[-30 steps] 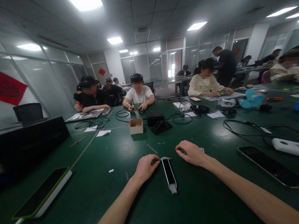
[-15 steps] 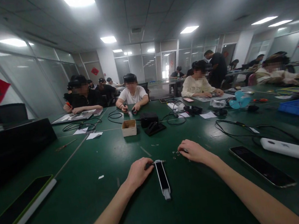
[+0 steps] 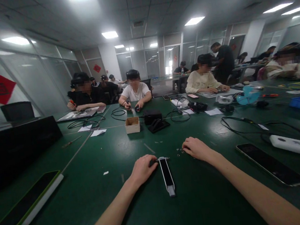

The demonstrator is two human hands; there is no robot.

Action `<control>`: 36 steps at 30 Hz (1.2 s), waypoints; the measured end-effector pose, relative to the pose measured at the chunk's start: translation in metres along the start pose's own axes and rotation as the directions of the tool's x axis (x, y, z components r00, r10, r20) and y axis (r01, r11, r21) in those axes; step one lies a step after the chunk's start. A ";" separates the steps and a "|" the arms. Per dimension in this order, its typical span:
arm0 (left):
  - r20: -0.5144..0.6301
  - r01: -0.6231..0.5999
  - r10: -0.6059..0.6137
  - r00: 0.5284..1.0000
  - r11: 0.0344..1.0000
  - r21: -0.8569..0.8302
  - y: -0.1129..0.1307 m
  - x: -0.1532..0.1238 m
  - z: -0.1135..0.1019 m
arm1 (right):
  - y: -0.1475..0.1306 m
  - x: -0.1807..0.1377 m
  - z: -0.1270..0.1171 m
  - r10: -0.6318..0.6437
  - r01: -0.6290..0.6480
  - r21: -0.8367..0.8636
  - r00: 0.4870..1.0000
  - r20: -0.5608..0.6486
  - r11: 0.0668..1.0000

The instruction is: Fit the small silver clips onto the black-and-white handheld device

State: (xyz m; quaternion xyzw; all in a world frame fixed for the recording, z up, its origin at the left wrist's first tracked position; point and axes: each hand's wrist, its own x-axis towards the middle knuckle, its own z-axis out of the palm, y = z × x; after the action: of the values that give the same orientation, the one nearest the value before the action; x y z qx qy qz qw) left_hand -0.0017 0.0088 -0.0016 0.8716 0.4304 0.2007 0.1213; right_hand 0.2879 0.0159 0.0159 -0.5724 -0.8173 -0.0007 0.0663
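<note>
The slim white-framed device with a black panel lies on the green surface between the hands, its far end, crossed by a thin rod, just beside the curled fingers of the left hand, seemingly placed to steady it, though I cannot tell whether that grip holds anything. Small ring-like parts lie by the right hand, whose bent fingers reach down, perhaps to manage such tiny pieces; what this grip has hold of is hidden. Well apart, the smartphone at right probably sits clear of handling.
</note>
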 end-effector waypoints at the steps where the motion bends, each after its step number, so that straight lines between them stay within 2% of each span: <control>1: -0.003 -0.002 0.002 1.000 1.000 -0.003 0.000 0.000 0.000 | -0.002 0.000 -0.002 0.011 -0.011 -0.024 1.000 -0.001 1.000; 9: 0.001 -0.005 0.005 1.000 1.000 -0.015 0.005 -0.001 -0.004 | -0.010 0.002 0.000 0.037 -0.040 -0.094 0.999 -0.033 0.995; 17: 0.005 0.006 -0.006 1.000 1.000 -0.008 0.007 -0.001 -0.005 | -0.005 0.004 0.005 -0.025 0.022 -0.081 0.999 -0.037 0.996; 25: 0.011 -0.001 0.001 1.000 1.000 -0.014 0.006 -0.002 -0.005 | -0.003 0.002 0.006 0.047 -0.049 -0.022 0.997 -0.069 0.999; 31: -0.027 0.013 -0.014 1.000 1.000 -0.018 0.008 -0.003 -0.006 | -0.008 -0.001 0.003 0.030 -0.041 -0.060 0.986 -0.163 0.997; 33: -0.071 0.022 -0.023 0.997 1.000 -0.013 0.010 -0.004 -0.007 | -0.018 -0.003 -0.001 0.012 -0.014 -0.008 0.977 -0.214 1.000; 36: -0.143 0.019 -0.020 0.990 1.000 -0.009 0.014 -0.006 -0.010 | -0.041 -0.008 -0.005 -0.003 0.066 0.218 0.961 -0.278 0.974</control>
State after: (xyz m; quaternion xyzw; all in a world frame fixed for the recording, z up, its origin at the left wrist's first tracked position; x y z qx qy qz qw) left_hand 0.0001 -0.0040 0.0109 0.8502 0.4458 0.2631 0.0956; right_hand 0.2530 -0.0055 0.0228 -0.5409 -0.8048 0.0110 0.2440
